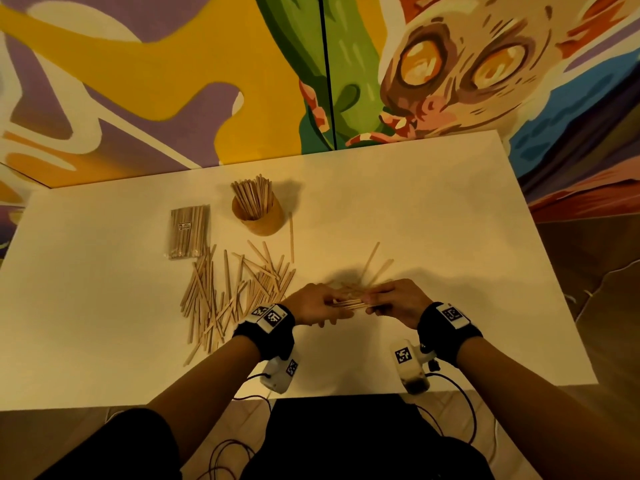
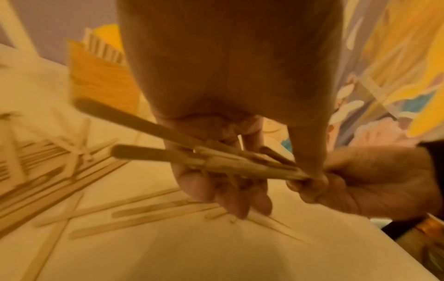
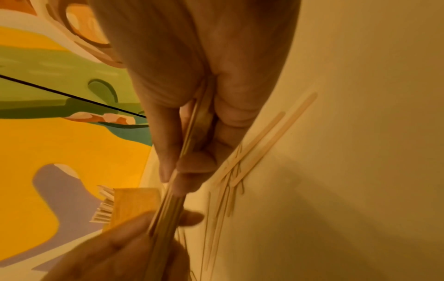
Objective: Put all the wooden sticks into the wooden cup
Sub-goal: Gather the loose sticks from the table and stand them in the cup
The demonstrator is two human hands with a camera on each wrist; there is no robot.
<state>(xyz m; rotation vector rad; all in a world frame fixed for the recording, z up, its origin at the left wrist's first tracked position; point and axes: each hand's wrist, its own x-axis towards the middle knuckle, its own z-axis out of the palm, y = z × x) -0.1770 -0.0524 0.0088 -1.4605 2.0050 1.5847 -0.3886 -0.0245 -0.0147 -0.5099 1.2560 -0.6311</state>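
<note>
A round wooden cup point(image 1: 258, 216) stands toward the back of the white table point(image 1: 450, 209), with many sticks upright in it. A big loose pile of wooden sticks point(image 1: 235, 289) lies left of my hands. Between my hands a small bundle of sticks point(image 1: 349, 303) is held just above the table. My left hand point(image 1: 313, 304) grips one end of the bundle point(image 2: 216, 161) and my right hand point(image 1: 394, 301) pinches the other end point(image 3: 190, 136). A few more sticks point(image 1: 375, 263) lie just beyond my right hand. The cup point(image 3: 134, 205) also shows in the right wrist view.
A sealed pack of sticks point(image 1: 189, 232) lies left of the cup. One single stick point(image 1: 291, 237) lies right of the cup. A painted wall point(image 1: 207, 81) rises behind the table. Cables hang off the table's near edge point(image 1: 346, 396).
</note>
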